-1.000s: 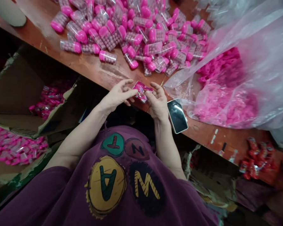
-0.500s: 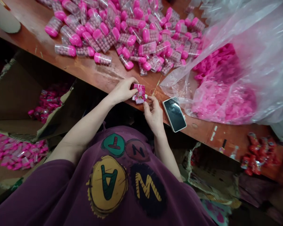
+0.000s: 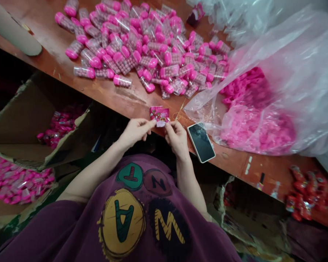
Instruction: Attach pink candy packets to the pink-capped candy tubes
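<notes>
A small pink printed label [image 3: 161, 112], perhaps a stack of them, lies at the table's front edge with a pale strip along its near side. My left hand [image 3: 135, 131] pinches its near left corner between thumb and forefinger. At the near right corner, my right hand [image 3: 177, 137] is closed the same way, fingers curled under. Just beyond lies a heap of clear bottles with pink caps [image 3: 150, 62], filled with small pinkish balls. A phone [image 3: 201, 142] with a pale case rests to the right of my right hand.
A clear plastic bag [image 3: 262, 120] of pink pieces takes up the table's right side. Red wrapped items [image 3: 303, 193] lie at the far right. Below the table on the left, an open cardboard box [image 3: 16, 123] holds pink items. A pale cylinder [image 3: 19, 32] stands at the upper left.
My left hand has drawn back from the label's left side to its near corner. The right hand has come onto the near right corner. The camera view has shifted slightly.
</notes>
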